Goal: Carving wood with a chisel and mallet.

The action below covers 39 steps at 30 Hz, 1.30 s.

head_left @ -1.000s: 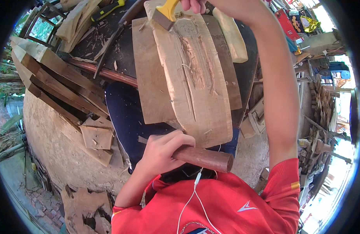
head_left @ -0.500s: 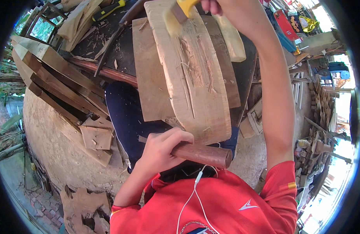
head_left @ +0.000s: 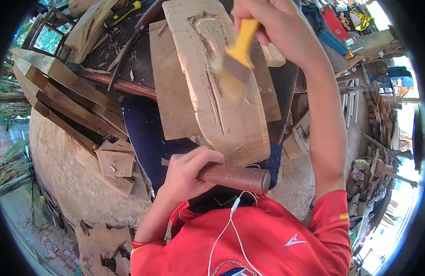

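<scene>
My right hand (head_left: 267, 23) grips a yellow-handled brush (head_left: 240, 55), its bristles blurred over a long pale wooden plank (head_left: 235, 133), which has a rough carved hollow and long groove. The plank lies on a darker board (head_left: 168, 106) at the edge of a black tabletop, over my dark trousers. Lower down, my left hand (head_left: 185, 175) is closed on a thick brown wooden cylinder (head_left: 235, 177); a narrow grey end pokes out left of my fingers. A pale wooden piece (head_left: 273, 55) sits right of the plank, partly behind my right hand.
Long wooden offcuts (head_left: 69, 106) are stacked at the left. A long curved tool (head_left: 127, 55) and a yellow-black tool (head_left: 120, 14) lie on the tabletop (head_left: 102, 60) among shavings. Scrap wood (head_left: 378, 119) fills the right side, with a red box (head_left: 334, 25) at the upper right.
My right hand has brought the brush down and to the right along the plank, uncovering the carved top end. My left hand and its cylinder have risen slightly.
</scene>
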Available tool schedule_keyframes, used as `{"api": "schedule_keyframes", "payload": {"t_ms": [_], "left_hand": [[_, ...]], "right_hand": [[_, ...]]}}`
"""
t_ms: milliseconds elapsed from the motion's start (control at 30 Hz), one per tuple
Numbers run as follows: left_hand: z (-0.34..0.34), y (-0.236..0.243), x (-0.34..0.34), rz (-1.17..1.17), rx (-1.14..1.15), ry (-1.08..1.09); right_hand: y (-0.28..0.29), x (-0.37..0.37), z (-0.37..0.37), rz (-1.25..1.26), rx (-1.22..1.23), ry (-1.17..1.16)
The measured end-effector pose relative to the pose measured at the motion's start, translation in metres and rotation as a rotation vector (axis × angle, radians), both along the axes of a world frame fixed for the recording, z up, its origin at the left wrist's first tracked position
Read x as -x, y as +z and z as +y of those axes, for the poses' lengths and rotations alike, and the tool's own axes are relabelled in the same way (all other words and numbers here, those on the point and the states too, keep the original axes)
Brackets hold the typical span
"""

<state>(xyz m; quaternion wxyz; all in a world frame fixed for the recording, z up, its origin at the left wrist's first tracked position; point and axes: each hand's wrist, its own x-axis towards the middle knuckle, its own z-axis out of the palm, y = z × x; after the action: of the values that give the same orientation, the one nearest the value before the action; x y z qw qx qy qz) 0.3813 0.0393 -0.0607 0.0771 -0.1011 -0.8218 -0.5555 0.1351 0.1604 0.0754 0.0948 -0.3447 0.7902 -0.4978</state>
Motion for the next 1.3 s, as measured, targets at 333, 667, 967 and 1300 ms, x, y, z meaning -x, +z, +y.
{"api": "schedule_keyframes", "payload": {"t_ms": [333,667,967,1300], "left_hand": [[0.003,0.001,-0.002,-0.003,0.019,0.017],[0.005,-0.002,-0.004,0.036,-0.012,0.045],[0.001,0.013,-0.002,0.048,-0.007,0.118],[-0.026,0.07,0.084,-0.024,0.25,0.467]], "right_hand": [[-0.011,-0.011,0.007,-0.096,0.18,-0.023],[-0.008,-0.029,0.045,-0.193,-0.005,-0.024],[-0.031,-0.014,0.053,-0.146,0.11,-0.043],[-0.044,-0.018,0.068,-0.196,0.176,-0.159]]}}
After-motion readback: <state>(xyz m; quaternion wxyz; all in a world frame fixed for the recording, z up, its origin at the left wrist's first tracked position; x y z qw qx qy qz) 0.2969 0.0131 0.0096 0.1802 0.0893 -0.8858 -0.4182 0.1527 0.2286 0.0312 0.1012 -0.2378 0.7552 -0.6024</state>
